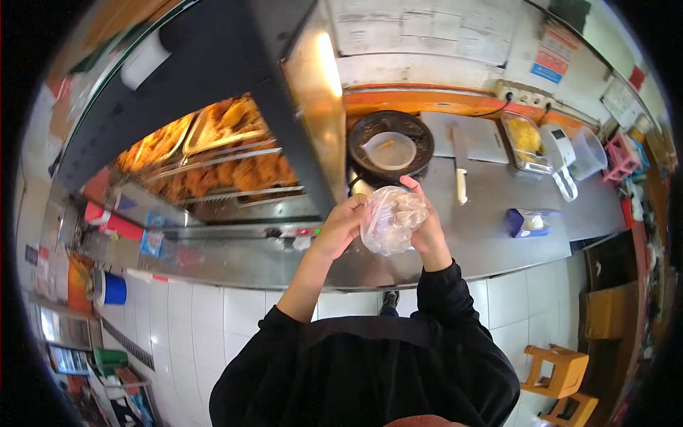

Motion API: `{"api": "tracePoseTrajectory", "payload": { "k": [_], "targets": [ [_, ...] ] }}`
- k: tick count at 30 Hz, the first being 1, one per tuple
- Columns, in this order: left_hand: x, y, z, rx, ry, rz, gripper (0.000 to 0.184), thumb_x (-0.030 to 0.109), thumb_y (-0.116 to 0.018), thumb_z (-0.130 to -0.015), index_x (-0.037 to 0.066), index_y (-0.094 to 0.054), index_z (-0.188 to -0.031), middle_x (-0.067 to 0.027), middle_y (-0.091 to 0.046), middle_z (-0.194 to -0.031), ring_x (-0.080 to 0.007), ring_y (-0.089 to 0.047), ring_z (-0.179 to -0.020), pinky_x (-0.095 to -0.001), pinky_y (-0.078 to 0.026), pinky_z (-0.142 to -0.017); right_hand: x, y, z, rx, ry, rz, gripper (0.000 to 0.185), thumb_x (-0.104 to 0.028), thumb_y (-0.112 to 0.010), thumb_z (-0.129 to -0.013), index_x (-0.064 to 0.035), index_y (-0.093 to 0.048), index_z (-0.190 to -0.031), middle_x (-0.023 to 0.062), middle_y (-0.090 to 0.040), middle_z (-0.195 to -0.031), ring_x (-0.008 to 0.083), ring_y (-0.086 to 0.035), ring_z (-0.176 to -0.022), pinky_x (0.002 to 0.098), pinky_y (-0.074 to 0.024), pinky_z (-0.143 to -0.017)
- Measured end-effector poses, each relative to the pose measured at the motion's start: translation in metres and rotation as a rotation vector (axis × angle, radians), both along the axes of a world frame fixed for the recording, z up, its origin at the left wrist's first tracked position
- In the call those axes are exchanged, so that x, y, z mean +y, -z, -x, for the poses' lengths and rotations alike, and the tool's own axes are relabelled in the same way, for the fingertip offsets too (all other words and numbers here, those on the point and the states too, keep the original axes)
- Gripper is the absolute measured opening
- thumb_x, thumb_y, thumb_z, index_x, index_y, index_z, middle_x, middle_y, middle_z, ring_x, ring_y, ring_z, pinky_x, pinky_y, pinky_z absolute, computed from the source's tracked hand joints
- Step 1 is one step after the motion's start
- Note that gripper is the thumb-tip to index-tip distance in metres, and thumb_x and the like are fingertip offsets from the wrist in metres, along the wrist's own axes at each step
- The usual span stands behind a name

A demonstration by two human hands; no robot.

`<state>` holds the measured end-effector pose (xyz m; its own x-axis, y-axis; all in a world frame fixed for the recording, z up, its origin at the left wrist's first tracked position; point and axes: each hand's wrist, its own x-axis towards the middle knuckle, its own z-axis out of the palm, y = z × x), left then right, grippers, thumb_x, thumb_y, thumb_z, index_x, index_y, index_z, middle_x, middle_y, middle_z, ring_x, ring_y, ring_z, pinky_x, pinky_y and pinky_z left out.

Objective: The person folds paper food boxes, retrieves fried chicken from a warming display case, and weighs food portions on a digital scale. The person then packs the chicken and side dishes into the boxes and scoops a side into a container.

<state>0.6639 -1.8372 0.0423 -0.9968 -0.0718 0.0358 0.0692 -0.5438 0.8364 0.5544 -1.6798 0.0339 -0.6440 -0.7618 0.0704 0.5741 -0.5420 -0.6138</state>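
Observation:
A clear, crinkled plastic bag (393, 222) is held up between my two hands, over the front part of the steel counter (469, 249). My left hand (344, 224) grips its left side with the fingers bent onto the plastic. On the other side, my right hand (425, 220) holds the bag's right edge, its fingertips pointing up. What is inside the bag is hard to make out. Just behind my hands is a dark round pan (361, 132) with a translucent bowl (390, 151) in it.
A heated display case (256, 78) with fried food stands left. A white-handled knife (461, 185) lies across a cutting board (491, 135). Further right are a tub of yellow food (525, 135), a white device (558, 147), a clear jug (587, 153) and a small blue box (532, 223).

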Motion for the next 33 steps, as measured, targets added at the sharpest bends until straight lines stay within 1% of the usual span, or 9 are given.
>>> {"api": "tracePoseTrajectory", "payload": {
  "k": [2, 4, 9, 13, 18, 21, 25, 29, 33],
  "targets": [
    [-0.003, -0.003, -0.034, -0.046, -0.073, 0.101, 0.017, 0.022, -0.058, -0.090, 0.008, -0.055, -0.100, 0.0002, -0.060, -0.094, -0.0079, -0.058, -0.087, -0.0223, -0.047, -0.075, -0.012, -0.003, -0.030, -0.109, -0.080, 0.033, 0.044, -0.014, -0.045, -0.092, -0.0049, -0.034, -0.134, 0.0115, -0.059, -0.107, 0.0189, -0.060, -0.089, 0.0319, -0.0510, -0.074],
    [-0.005, -0.003, -0.064, 0.005, -0.186, -0.125, 0.016, 0.021, -0.056, -0.091, 0.007, -0.055, -0.100, 0.0004, -0.060, -0.094, -0.0078, -0.058, -0.086, -0.0230, -0.047, -0.076, -0.020, -0.005, -0.061, -0.332, -0.179, 0.091, 0.041, -0.024, -0.045, -0.094, -0.0054, -0.041, -0.130, 0.0090, -0.058, -0.114, 0.0207, -0.058, -0.101, 0.0385, -0.0480, -0.086],
    [-0.015, -0.003, -0.136, 0.161, -0.231, -0.195, 0.019, 0.020, -0.050, -0.094, 0.003, -0.052, -0.103, -0.0045, -0.059, -0.103, -0.0113, -0.057, -0.095, -0.0274, -0.046, -0.084, -0.033, 0.004, -0.126, -0.309, -0.368, 0.203, 0.048, -0.030, -0.051, -0.091, -0.0086, -0.041, -0.133, 0.0065, -0.056, -0.117, 0.0206, -0.055, -0.106, 0.0380, -0.0447, -0.091],
    [-0.008, -0.017, -0.187, 0.163, -0.333, -0.244, 0.018, 0.017, -0.047, -0.095, 0.002, -0.051, -0.103, -0.0090, -0.055, -0.113, -0.0158, -0.054, -0.105, -0.0313, -0.045, -0.091, -0.042, -0.003, -0.172, -0.165, -0.429, 0.237, 0.070, -0.029, -0.064, -0.082, -0.0105, -0.028, -0.139, 0.0085, -0.044, -0.131, 0.0258, -0.045, -0.121, 0.0417, -0.0416, -0.096],
    [-0.012, -0.003, -0.244, 0.260, -0.334, -0.324, 0.017, 0.017, -0.048, -0.095, 0.003, -0.049, -0.105, -0.0087, -0.056, -0.112, -0.0163, -0.055, -0.104, -0.0321, -0.045, -0.091, -0.049, -0.004, -0.224, -0.276, -0.474, 0.251, 0.060, -0.029, -0.058, -0.086, -0.0084, -0.033, -0.136, 0.0127, -0.047, -0.128, 0.0274, -0.051, -0.114, 0.0421, -0.0468, -0.091],
    [-0.011, -0.006, -0.267, 0.170, -0.473, -0.239, 0.016, 0.017, -0.048, -0.094, 0.004, -0.051, -0.103, -0.0071, -0.058, -0.107, -0.0143, -0.057, -0.098, -0.0298, -0.047, -0.087, -0.053, 0.009, -0.249, -0.538, -0.477, 0.076, 0.041, -0.030, -0.036, -0.095, -0.0032, -0.045, -0.125, 0.0166, -0.057, -0.114, 0.0257, -0.063, -0.093, 0.0331, -0.0582, -0.067],
    [-0.019, 0.010, -0.287, 0.103, -0.600, -0.115, 0.013, 0.017, -0.051, -0.093, 0.004, -0.055, -0.096, -0.0039, -0.061, -0.095, -0.0105, -0.058, -0.088, -0.0263, -0.049, -0.078, -0.056, 0.053, -0.288, -0.821, -0.858, 0.251, 0.044, -0.033, -0.036, -0.095, -0.0033, -0.043, -0.128, 0.0156, -0.055, -0.120, 0.0289, -0.059, -0.100, 0.0465, -0.0517, -0.083],
    [-0.010, 0.021, -0.301, 0.070, -0.606, -0.174, 0.009, 0.013, -0.056, -0.090, 0.005, -0.058, -0.094, -0.0023, -0.061, -0.090, -0.0101, -0.058, -0.087, -0.0257, -0.050, -0.074, -0.064, 0.060, -0.309, -0.870, -0.946, 0.378, 0.036, -0.029, -0.043, -0.094, -0.0043, -0.051, -0.118, 0.0133, -0.058, -0.114, 0.0246, -0.060, -0.100, 0.0451, -0.0528, -0.080],
    [0.003, 0.052, -0.314, 0.170, -0.391, -0.389, 0.027, 0.018, -0.062, -0.085, 0.005, -0.056, -0.108, -0.0063, -0.059, -0.105, -0.0150, -0.060, -0.092, -0.0310, -0.051, -0.078, -0.075, 0.041, -0.326, -0.241, -0.650, 0.265, 0.030, -0.026, -0.057, -0.088, -0.0051, -0.057, -0.109, 0.0090, -0.058, -0.102, 0.0227, -0.059, -0.091, 0.0372, -0.0517, -0.075]
  ]
}}
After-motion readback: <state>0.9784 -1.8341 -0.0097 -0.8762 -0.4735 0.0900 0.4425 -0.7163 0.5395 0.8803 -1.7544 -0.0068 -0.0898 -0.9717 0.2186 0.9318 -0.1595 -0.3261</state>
